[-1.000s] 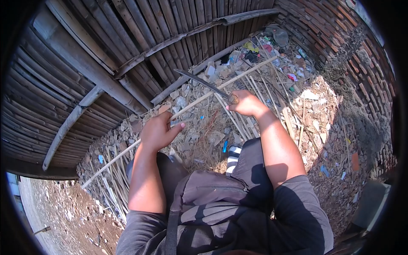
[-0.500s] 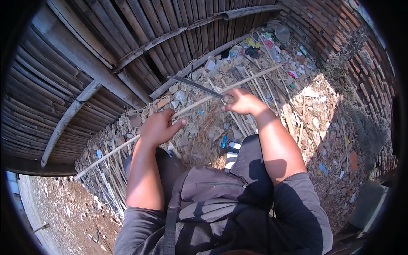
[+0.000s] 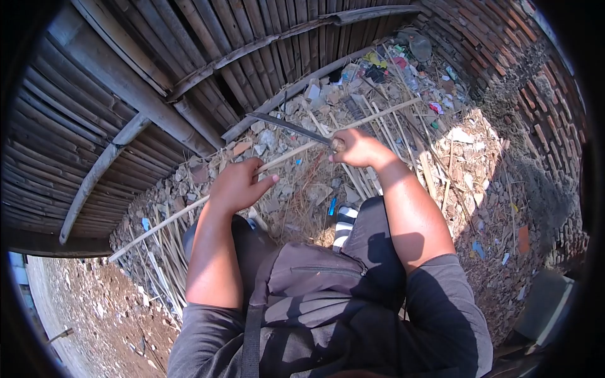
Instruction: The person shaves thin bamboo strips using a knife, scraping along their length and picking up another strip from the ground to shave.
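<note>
My left hand [image 3: 237,185] is closed around a long, pale bamboo strip [image 3: 291,154], its thumb pointing to the right. The strip runs slantwise from the lower left, past both hands, to the upper right. In my right hand [image 3: 362,148] is the wooden handle of a machete [image 3: 287,126]. Its dark blade points to the upper left, lying across the strip's line close to my right fist. Whether the blade's edge touches the strip cannot be made out. My fingers hide part of the handle and of the strip.
Several loose bamboo strips [image 3: 165,269] lie by my left leg, and more [image 3: 359,183] lie beyond my right knee. Rubble and litter [image 3: 403,63] cover the ground. A bamboo wall [image 3: 120,82] rises at left and ahead, a brick wall [image 3: 535,94] at right.
The machete blade has tilted slightly, showing more of its flat side. My left hand and the strip have shifted very little.
</note>
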A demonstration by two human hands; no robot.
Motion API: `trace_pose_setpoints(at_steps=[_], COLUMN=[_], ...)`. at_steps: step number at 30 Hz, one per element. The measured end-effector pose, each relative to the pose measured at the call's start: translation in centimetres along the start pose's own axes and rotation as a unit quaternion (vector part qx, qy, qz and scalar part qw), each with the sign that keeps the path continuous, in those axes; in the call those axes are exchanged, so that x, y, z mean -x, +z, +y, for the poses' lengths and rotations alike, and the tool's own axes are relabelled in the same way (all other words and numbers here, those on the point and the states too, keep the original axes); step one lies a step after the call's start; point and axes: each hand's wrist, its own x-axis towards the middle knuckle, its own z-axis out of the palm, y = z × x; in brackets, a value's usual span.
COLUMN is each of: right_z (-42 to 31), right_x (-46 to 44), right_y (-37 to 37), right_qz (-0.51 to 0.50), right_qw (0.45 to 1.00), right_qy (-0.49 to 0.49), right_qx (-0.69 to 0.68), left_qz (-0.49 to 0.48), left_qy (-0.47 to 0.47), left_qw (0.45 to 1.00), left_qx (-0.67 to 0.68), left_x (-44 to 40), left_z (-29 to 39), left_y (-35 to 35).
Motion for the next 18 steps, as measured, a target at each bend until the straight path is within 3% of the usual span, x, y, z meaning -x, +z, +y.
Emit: trace_pose_setpoints(at_steps=[18], right_z=[-0.6], right_x=[-0.7], right_y=[0.9], right_qz=[-0.054], right_qw=[0.998], right_qy=[0.02], right_qx=[0.023], left_qz=[-0.03], left_qy=[-0.012], left_qw=[0.999], left_qx=[0.0], left_x=[0.0], left_z=[0.3], left_y=[0.0])
